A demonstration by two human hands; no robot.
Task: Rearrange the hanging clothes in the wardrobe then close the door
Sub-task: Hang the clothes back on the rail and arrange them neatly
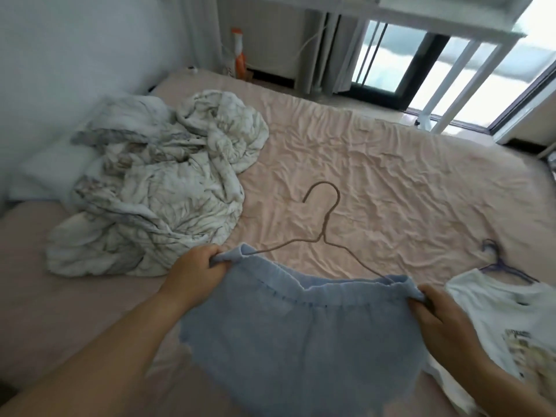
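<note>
Blue shorts [298, 332]: lay on the bed [391, 164], waistband over a wire hanger [323, 230].
Left hand [195, 273]: grip pinched the waistband's left end.
Right hand [442, 314]: grip pinched its right end.
Tee [505, 311]: white, print too blurred to read, on a purple hanger [501, 264].
Room: crumpled quilt [156, 188], white worktop [421, 22] by the window [388, 60].

A crumpled white duvet [156, 188] lies on the pink bedsheet [391, 176], an orange spray bottle [239, 52] beyond.

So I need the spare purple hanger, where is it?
In the head view the purple hanger lies on the bed's right side, its arms inside the white T-shirt.
</note>
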